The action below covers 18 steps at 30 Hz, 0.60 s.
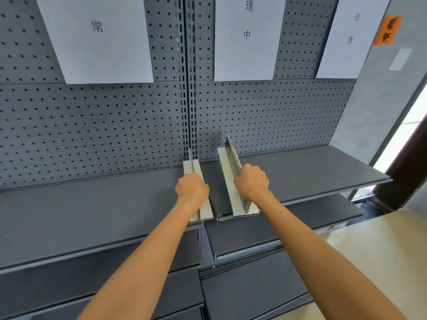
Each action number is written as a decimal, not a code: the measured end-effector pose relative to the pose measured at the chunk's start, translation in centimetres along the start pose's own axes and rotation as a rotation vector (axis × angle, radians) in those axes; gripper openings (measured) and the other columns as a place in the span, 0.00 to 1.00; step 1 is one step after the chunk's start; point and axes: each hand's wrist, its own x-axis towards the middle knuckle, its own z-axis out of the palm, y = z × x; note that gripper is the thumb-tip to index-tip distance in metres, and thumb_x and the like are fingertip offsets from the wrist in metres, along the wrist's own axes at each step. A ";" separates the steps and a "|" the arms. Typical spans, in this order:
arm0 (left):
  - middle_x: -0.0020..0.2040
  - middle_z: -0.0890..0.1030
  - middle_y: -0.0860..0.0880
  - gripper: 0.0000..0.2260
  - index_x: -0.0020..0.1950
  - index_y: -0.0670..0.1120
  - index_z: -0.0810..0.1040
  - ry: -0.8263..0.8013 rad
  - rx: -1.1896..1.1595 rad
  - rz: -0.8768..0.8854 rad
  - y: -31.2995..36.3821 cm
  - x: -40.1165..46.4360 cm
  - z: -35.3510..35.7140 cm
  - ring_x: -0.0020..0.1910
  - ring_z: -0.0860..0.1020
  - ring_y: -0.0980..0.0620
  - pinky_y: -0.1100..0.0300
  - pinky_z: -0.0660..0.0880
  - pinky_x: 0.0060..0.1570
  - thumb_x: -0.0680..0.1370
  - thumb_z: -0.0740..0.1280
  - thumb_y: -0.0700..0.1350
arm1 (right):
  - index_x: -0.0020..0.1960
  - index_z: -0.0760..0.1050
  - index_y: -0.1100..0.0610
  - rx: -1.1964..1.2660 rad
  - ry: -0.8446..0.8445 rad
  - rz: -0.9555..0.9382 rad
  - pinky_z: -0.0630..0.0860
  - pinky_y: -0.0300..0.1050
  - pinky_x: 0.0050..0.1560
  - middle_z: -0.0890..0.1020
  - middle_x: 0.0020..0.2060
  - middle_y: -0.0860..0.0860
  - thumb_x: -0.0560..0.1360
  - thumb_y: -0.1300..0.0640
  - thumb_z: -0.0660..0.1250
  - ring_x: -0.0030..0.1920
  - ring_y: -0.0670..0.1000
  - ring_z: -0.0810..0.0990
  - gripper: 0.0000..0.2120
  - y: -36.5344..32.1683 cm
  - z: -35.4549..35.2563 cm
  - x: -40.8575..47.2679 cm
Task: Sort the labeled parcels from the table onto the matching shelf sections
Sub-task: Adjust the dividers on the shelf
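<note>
Since no parcels or table show here: we cannot tell where they are.
Left hand (191, 187): we grip the left divider (193, 168), fingers curled.
Right hand (251, 180): we clasp the right divider (232, 158).
Shelf (92, 204): we judge sorting not yet begun.

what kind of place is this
Probably a storeroom or parcel-sorting area: grey metal shelves on a pegboard back panel, with white paper section signs hung above.
</note>
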 end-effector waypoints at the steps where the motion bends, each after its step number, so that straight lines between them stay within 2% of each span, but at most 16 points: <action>1: 0.49 0.80 0.42 0.06 0.46 0.39 0.76 -0.005 0.007 -0.015 0.2 0.3 0.3 0.47 0.79 0.44 0.58 0.73 0.38 0.77 0.60 0.37 | 0.34 0.61 0.57 -0.002 -0.010 -0.008 0.66 0.41 0.31 0.68 0.31 0.51 0.76 0.64 0.60 0.38 0.56 0.72 0.14 0.2 0.0 0.6; 4: 0.49 0.80 0.42 0.05 0.44 0.40 0.74 0.001 0.016 -0.052 0.8 0.8 1.2 0.47 0.79 0.44 0.57 0.73 0.38 0.77 0.60 0.37 | 0.35 0.62 0.58 0.003 -0.034 -0.044 0.68 0.43 0.35 0.68 0.31 0.51 0.76 0.64 0.60 0.39 0.56 0.73 0.12 0.9 0.0 2.2; 8: 0.49 0.80 0.42 0.04 0.44 0.40 0.74 0.043 0.021 -0.117 1.8 0.9 2.4 0.47 0.79 0.44 0.57 0.73 0.37 0.77 0.60 0.37 | 0.34 0.61 0.57 0.019 -0.065 -0.119 0.67 0.42 0.33 0.69 0.32 0.51 0.76 0.65 0.60 0.39 0.57 0.72 0.14 2.2 0.0 3.8; 10: 0.48 0.80 0.42 0.05 0.45 0.39 0.75 0.055 0.027 -0.140 2.5 0.9 2.9 0.48 0.79 0.43 0.57 0.73 0.37 0.77 0.60 0.37 | 0.36 0.64 0.59 0.029 -0.080 -0.152 0.68 0.43 0.35 0.72 0.35 0.53 0.76 0.65 0.60 0.40 0.57 0.73 0.10 3.0 -0.1 4.4; 12: 0.44 0.79 0.43 0.05 0.42 0.39 0.75 0.071 0.031 -0.158 3.0 1.0 3.3 0.45 0.79 0.43 0.58 0.72 0.35 0.76 0.61 0.37 | 0.39 0.66 0.60 0.031 -0.092 -0.189 0.68 0.43 0.35 0.73 0.36 0.53 0.75 0.64 0.60 0.39 0.57 0.72 0.07 3.8 -0.1 5.0; 15: 0.35 0.73 0.47 0.12 0.32 0.42 0.66 0.100 0.044 -0.195 3.2 1.1 4.0 0.35 0.73 0.48 0.61 0.67 0.28 0.75 0.61 0.37 | 0.34 0.61 0.57 0.029 -0.109 -0.233 0.64 0.41 0.30 0.69 0.32 0.51 0.75 0.64 0.60 0.39 0.57 0.71 0.14 4.9 -0.3 5.6; 18: 0.32 0.69 0.48 0.13 0.31 0.43 0.64 0.108 0.054 -0.207 3.2 0.9 4.4 0.37 0.75 0.46 0.61 0.66 0.28 0.75 0.61 0.36 | 0.33 0.59 0.56 0.031 -0.124 -0.249 0.67 0.42 0.34 0.73 0.37 0.54 0.76 0.65 0.60 0.39 0.57 0.72 0.15 5.4 -0.3 6.1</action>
